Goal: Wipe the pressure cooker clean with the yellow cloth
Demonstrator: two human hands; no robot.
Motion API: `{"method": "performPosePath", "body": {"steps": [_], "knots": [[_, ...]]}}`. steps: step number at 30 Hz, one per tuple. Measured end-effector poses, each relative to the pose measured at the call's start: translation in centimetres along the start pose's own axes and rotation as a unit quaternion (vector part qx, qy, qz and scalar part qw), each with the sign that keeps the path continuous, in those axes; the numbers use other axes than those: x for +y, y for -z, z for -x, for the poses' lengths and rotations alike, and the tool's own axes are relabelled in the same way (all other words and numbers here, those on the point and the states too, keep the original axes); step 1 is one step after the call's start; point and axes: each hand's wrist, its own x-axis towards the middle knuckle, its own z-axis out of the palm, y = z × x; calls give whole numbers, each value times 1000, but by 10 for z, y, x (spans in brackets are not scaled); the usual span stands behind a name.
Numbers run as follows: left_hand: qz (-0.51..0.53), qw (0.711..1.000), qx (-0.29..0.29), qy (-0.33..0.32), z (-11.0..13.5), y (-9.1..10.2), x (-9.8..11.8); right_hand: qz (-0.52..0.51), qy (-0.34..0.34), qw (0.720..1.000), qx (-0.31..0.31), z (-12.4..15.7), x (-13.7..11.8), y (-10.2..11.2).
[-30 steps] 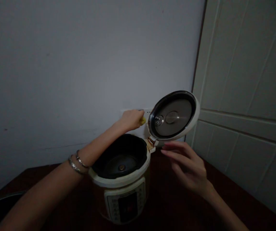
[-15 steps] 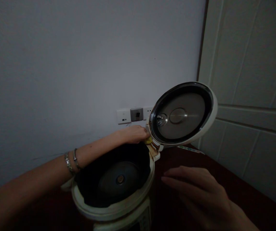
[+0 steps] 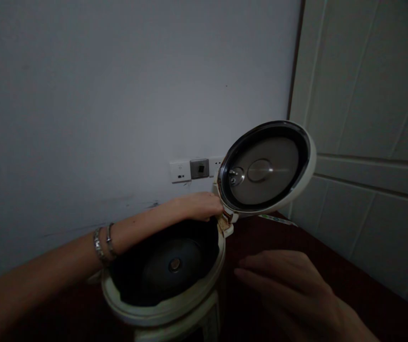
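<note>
Our left hand (image 3: 198,206) lies curled on the cooker's (image 3: 161,313) back rim at 1 o'clock, by the hinge; we cannot tell whether it grips anything. The lid (image 3: 266,166) stands open at 2 o'clock. Our right hand (image 3: 289,285), flat and empty with fingers loosely together, hovers over the table (image 3: 260,232) at 3 o'clock.

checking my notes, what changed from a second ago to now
The left hand dropped from the wall socket to the back rim of the cooker by the hinge; the yellow thing it held no longer shows. The right hand sank toward the table. The lid stayed open.
</note>
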Motion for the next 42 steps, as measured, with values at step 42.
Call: {"method": "performPosePath", "body": {"steps": [42], "knots": [[7, 999, 13, -36, -3, 27, 45, -11, 16, 1000, -8, -2, -11, 9]]}}
